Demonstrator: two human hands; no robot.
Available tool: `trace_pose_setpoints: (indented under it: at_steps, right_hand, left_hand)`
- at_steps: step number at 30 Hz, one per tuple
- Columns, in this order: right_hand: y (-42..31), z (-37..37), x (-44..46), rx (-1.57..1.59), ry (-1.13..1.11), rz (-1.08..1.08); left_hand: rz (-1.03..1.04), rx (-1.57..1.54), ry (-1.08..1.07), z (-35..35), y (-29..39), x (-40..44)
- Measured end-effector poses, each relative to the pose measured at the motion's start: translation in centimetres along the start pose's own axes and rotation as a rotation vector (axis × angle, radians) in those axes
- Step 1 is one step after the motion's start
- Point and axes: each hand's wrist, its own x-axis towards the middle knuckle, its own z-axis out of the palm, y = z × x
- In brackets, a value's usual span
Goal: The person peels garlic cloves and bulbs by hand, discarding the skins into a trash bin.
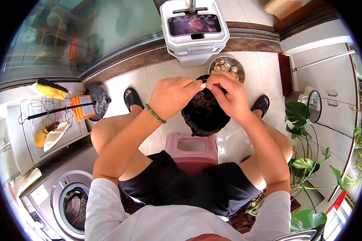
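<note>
- The small pale piece (203, 85) is partly hidden by the fingertips, so its whole shape is hard to see.
- The right hand (230, 94) covers a bit of the near edge of the metal bowl (242, 72). Pale lumps (220, 66) that look like garlic sit in the bowl.
- Inside the black bin (190, 116) it is dark. There are brownish bits in there, but I can't tell what they are.
- The black shorts (161, 172) and a shadow hide the near end of the pink stool (172, 144).
- The round dark edge of the view cuts off the washing machine (48, 197) and the plants (298, 114).
- The bowl is just beside the white box (193, 50), past the bin.
- Tiled floor (267, 68) shows between the bowl and the cupboards (326, 76). The bin stands between the two feet, and the stool is right near it.
- The left hand (173, 95) is curled, with its thumb and finger pinching the small pale piece.
- The right hand pinches the same piece with thumb and finger. The piece is up above the far side of the bin.
</note>
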Motion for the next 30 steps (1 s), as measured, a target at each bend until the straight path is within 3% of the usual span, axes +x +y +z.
trace_pose_setpoints:
  at_steps: [4, 6, 7, 9, 12, 19, 27, 30]
  right_hand:
    - [0.5, 0.3, -0.1, 0.031, 0.04, -0.004]
    - [0.7, 0.4, -0.1, 0.063, 0.069, 0.005]
    - [0.9, 0.3, -0.1, 0.092, 0.078, 0.016]
    - [1.1, 0.3, -0.2, 0.122, 0.087, 0.027]
    - [1.1, 0.3, -0.3, 0.192, 0.092, 0.042]
    - [0.0, -0.1, -0.5, 0.206, 0.087, 0.075]
    - [0.6, 0.5, -1.1, 0.193, 0.145, 0.135]
    - [0.5, 0.6, -1.3, 0.391, 0.183, 0.303]
  left_hand:
    - [-0.098, -0.189, 0.002, 0.1, 0.1, 0.3]
    - [-0.309, -0.485, -0.081, 0.0, 0.3, 0.4]
    - [-0.31, -0.484, -0.081, 0.1, 0.3, 0.4]
    - [-0.514, -0.689, -0.134, 0.4, 0.4, 0.2]
    - [-0.583, -0.825, -0.111, 0.9, 0.4, 0.0]
    - [-0.501, -0.771, -0.031, 0.2, 0.8, 0.5]
    - [-0.135, -0.258, 0.076, 0.9, 0.8, 0.3]
    - [-0.087, -0.182, 0.131, 1.0, 0.9, 0.3]
